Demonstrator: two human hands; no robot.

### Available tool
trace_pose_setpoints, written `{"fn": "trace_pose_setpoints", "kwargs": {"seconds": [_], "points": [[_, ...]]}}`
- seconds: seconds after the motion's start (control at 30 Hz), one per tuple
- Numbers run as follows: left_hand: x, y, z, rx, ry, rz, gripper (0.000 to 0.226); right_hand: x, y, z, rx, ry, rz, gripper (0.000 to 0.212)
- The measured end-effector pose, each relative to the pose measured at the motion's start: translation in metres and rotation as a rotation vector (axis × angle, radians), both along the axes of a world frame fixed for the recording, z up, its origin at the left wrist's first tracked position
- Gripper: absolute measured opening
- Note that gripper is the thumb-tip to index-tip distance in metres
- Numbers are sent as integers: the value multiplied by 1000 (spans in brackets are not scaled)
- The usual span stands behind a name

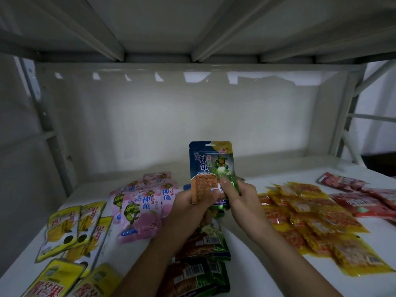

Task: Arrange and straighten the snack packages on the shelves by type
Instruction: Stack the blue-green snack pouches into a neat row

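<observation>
Upright, blue 神龟 packet (211, 162), both hands (214, 202) gripping

Both hands — left hand (192, 202) and right hand (240, 197) — hold a blue packet (211, 166) upright above the white shelf (257, 249); pink packets (141, 207) lie left, yellow-orange packets (310, 221) right.

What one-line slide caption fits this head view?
Both hands hold a stack of packets, blue packet upright, above the white shelf with sorted snack piles.
</observation>
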State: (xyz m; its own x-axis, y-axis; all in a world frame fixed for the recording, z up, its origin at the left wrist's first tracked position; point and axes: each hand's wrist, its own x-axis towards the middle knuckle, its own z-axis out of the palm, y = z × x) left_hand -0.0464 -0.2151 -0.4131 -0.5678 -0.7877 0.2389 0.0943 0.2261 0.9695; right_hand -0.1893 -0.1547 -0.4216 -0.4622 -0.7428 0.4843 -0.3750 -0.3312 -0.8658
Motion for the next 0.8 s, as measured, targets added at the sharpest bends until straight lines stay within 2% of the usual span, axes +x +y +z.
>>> {"fn": "trace_pose_setpoints", "kwargs": {"seconds": [0.13, 0.23, 0.27, 0.33, 0.43, 0.6, 0.7, 0.8], "points": [[2, -2, 2, 97, 59, 17, 11, 7, -2, -2, -17, -7, 19, 51], [3, -1, 3, 154, 72, -16, 12, 7, 2, 5, -27, -173, 109, 24], [3, -1, 4, 170, 67, -28, 12, 6, 4, 9, -23, -232, 152, 23], [4, 0, 5, 196, 59, -51, 13, 3, 6, 9, -30, -282, 207, 23], [5, 3, 4, 183, 40, -46, 12, 5, 3, 7, -54, -255, 145, 23], [5, 6, 4, 8, -46, -45, 13, 2, 1, 7, -38, -302, 77, 24], [5, 4, 3, -18, -4, -50, 9, 3, 2, 10, -55, -291, 71, 26], [6, 2, 4, 48, 44, -28, 12, 5, 2, 10, -66, -281, 101, 34]]}}
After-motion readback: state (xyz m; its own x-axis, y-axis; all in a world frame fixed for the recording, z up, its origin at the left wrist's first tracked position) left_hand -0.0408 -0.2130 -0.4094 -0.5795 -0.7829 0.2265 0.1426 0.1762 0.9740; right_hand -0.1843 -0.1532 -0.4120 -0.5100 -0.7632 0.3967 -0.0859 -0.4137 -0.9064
